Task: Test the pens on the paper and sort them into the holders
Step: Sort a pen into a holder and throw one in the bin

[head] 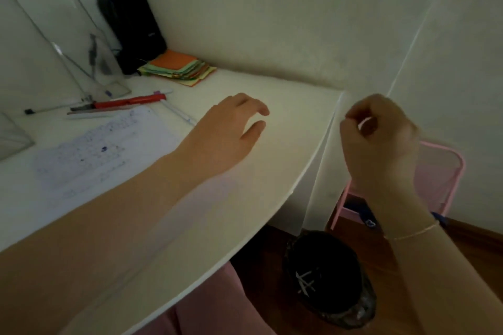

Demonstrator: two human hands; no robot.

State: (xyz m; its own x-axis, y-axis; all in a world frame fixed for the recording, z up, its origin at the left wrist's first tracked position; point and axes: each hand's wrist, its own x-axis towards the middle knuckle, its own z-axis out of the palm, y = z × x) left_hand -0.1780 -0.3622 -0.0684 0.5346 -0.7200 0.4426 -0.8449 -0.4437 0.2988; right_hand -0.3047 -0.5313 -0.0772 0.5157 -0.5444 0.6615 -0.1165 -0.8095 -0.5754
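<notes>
A sheet of paper (100,149) covered in blue scribbles lies on the white desk (285,106). Behind it lie a red pen (130,102), a white pen (178,111) and a thin black-tipped pen (40,110). A clear holder (109,73) stands at the back left, and part of another clear holder (13,139) shows at the left edge. My left hand (228,130) hovers over the bare desk with relaxed fingers, holding nothing. My right hand (378,139) is past the desk's right edge, fingers curled against the thumb, with no object visible in it.
A black bin (326,275) with white sticks inside stands on the floor below my right hand. A pink wire rack (441,171) stands against the wall. A stack of coloured paper squares (177,68) and a black bag (133,30) sit in the back corner.
</notes>
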